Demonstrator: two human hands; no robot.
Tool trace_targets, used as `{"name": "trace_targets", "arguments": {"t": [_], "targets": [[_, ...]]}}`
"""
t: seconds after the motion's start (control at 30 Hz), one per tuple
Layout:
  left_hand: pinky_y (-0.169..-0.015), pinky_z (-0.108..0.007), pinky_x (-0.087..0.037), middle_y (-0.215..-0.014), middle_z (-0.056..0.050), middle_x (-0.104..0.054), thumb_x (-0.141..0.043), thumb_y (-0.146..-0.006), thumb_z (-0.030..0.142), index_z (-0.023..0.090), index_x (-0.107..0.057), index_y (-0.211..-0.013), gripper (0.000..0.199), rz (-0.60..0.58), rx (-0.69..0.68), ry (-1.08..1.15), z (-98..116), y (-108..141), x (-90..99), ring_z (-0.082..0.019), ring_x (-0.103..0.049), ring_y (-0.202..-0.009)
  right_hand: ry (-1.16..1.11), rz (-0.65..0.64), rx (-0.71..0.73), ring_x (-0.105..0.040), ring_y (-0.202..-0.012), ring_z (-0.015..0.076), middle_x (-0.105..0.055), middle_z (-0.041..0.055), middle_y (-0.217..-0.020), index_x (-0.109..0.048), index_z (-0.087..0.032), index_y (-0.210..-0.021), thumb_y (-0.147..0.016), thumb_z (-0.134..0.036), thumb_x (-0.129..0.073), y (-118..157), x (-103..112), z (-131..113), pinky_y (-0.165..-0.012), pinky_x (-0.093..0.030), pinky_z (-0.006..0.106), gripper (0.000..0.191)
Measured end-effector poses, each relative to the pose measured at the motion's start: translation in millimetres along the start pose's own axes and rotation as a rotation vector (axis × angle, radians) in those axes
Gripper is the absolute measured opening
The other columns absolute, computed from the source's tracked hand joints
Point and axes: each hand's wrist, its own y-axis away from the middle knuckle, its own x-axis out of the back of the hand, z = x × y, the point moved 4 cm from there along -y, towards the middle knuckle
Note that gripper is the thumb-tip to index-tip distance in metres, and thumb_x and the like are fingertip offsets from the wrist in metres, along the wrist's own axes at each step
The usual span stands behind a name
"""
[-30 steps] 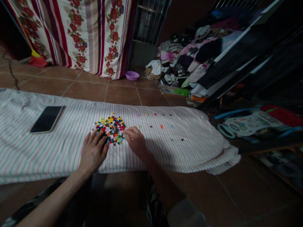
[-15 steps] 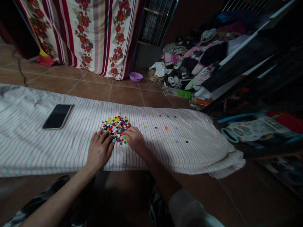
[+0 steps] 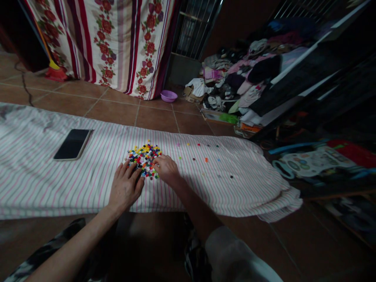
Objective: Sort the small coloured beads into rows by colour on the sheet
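A heap of small multicoloured pieces (image 3: 145, 152), like beads or tiny blocks, lies on a striped cloth (image 3: 96, 184). My left hand (image 3: 125, 186) rests palm down at the heap's near left edge, its fingers stretched out and apart, the tips touching the pieces. At the right side of the heap my right hand (image 3: 167, 168) has thumb and fingers drawn together in a pinch; whatever is between them is hidden. To the right, single pieces lie spaced out in loose rows, among them an orange piece (image 3: 206, 159), a blue piece (image 3: 218, 159) and a black piece (image 3: 231, 176).
A dark-screened phone (image 3: 73, 144) lies on the cloth at left. Beyond it on the tiled floor are a purple basin (image 3: 169, 96), a red broom head (image 3: 55, 74) and a heap of clothes (image 3: 235, 74). A floral curtain (image 3: 120, 43) hangs behind.
My right hand has shifted slightly left and up over the heap, fingers still pinched. My left hand has edged a little to the right. The spaced-out pieces look the same.
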Motion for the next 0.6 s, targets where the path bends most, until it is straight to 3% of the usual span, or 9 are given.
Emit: {"name": "trace_targets", "arguments": {"t": [0.23, 0.37, 0.6], "targets": [[-0.113, -0.054, -0.034, -0.128, -0.013, -0.062, -0.051, -0.09, 0.032, 0.016, -0.066, -0.112, 0.032, 0.02, -0.02, -0.008, 0.7, -0.3, -0.1, -0.032, -0.038, -0.137, 0.016, -0.057, -0.085, -0.059, -0.092, 0.0203, -0.069, 0.0051, -0.094, -0.069, -0.021, -0.089, -0.084, -0.019, -0.059, -1.0, 3.2, -5.7, -0.082, -0.042, 0.028, 0.012], [-0.113, -0.054, -0.035, -0.127, -0.013, -0.062, -0.051, -0.09, 0.031, 0.016, -0.066, -0.112, 0.031, 0.027, -0.028, -0.014, 0.2, -0.1, 0.0, -0.032, -0.039, -0.136, -0.09, 0.053, -0.063, -0.059, -0.089, 0.0172, -0.067, 0.003, -0.091, -0.065, -0.021, -0.084, -0.084, -0.019, -0.058, 4.4, 2.4, -2.1, -0.081, -0.041, 0.026, 0.008], [-0.113, -0.053, -0.035, -0.128, -0.012, -0.061, -0.049, -0.091, 0.033, 0.016, -0.065, -0.113, 0.032, 0.019, -0.022, -0.024, -2.5, 0.4, -3.0, -0.032, -0.039, -0.136, -0.307, 0.196, -0.096, -0.056, -0.069, 0.0126, -0.063, -0.0021, -0.076, -0.059, -0.021, -0.082, -0.08, -0.018, -0.055, 24.1, -3.7, 11.5, -0.071, -0.042, 0.024, 0.005]]}}
